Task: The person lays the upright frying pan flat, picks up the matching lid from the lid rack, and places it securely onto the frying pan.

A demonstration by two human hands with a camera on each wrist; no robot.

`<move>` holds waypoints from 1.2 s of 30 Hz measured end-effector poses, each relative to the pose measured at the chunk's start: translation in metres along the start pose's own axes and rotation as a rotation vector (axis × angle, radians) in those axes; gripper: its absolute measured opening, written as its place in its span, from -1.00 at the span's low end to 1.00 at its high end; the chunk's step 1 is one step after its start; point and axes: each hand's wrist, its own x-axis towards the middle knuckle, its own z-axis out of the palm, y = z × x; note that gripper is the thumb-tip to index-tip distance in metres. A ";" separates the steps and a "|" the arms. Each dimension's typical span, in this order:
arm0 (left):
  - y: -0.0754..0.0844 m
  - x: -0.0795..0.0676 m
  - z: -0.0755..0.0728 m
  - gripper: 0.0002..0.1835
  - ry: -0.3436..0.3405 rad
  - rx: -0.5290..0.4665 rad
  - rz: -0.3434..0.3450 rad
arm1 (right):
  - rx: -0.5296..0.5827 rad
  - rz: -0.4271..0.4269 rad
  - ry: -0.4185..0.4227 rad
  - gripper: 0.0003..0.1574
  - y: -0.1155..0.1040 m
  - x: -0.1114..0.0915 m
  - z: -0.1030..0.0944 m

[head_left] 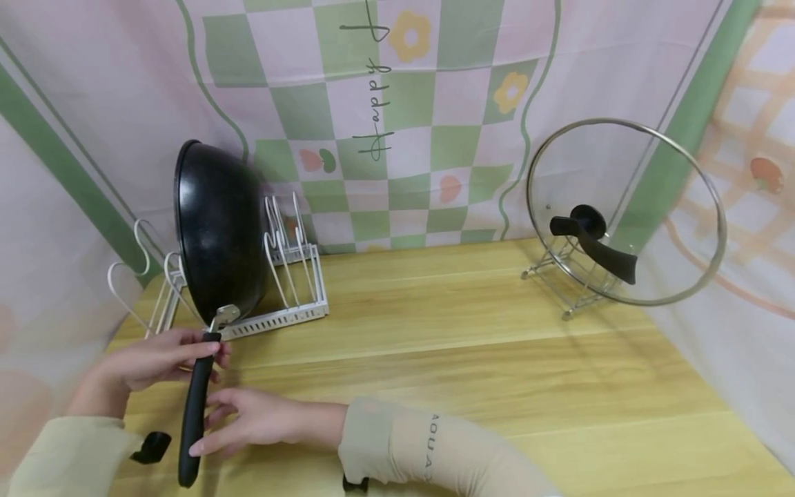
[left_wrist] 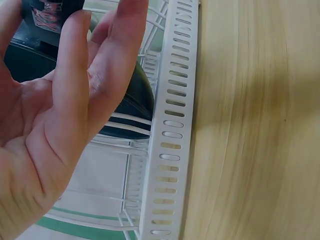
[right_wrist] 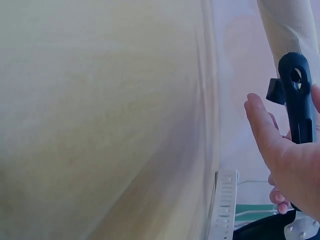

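Note:
A deep black wok [head_left: 220, 228] stands on its side in a white wire rack [head_left: 273, 321], its long black handle [head_left: 197, 414] pointing down toward the front. My left hand [head_left: 158, 359] pinches the upper end of the handle, thumb across the top and fingers behind. In the left wrist view, that hand [left_wrist: 65, 110] partly hides the handle [left_wrist: 47, 20] and the wok. Lower down, my right hand [head_left: 257, 417] has its thumb touching the handle near its end. Its fingers [right_wrist: 262, 122] extend loosely beside the handle [right_wrist: 301, 112] in the right wrist view.
At the back right, a glass lid [head_left: 671, 207] with a metal rim and black handle leans in a small wire stand [head_left: 577, 304]. Wood-grain table [head_left: 435, 359] spreads between both racks. Patterned cloth [head_left: 410, 103] hangs behind and along the sides.

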 end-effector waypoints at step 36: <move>-0.010 0.003 0.013 -0.73 -0.104 -0.102 0.121 | 0.284 0.083 -0.083 -0.36 -0.002 0.010 0.021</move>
